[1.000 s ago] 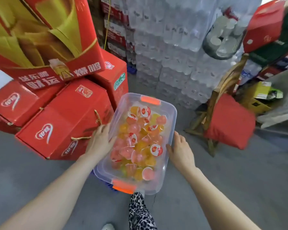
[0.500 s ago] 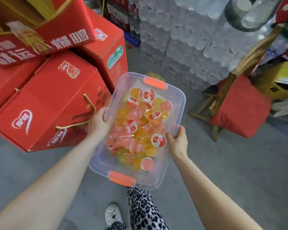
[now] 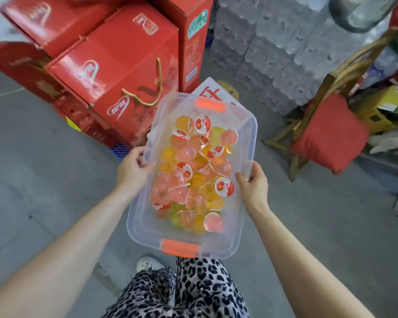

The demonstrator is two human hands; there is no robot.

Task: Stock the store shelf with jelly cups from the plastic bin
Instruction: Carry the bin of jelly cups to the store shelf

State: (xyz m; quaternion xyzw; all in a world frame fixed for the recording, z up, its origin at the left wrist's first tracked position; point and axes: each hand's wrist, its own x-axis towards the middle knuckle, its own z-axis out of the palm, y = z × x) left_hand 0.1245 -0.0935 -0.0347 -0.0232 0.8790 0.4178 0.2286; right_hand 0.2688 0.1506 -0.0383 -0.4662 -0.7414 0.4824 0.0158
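Note:
A clear plastic bin with orange latches at both ends hangs in front of me above the floor. It holds several jelly cups in pink, orange and yellow, some with red-and-white lids. My left hand grips the bin's left long rim, thumb inside the wall. My right hand grips the right long rim the same way. No store shelf is in view.
Red gift cartons with rope handles are stacked at the left and back. Shrink-wrapped water bottle packs rise behind. A wooden chair with a red cushion stands at the right. Grey concrete floor lies around my legs.
The bin has come up off the cartons and nearer to me. Both hands went from flat against its sides to gripping the rims. The view has tilted further down.

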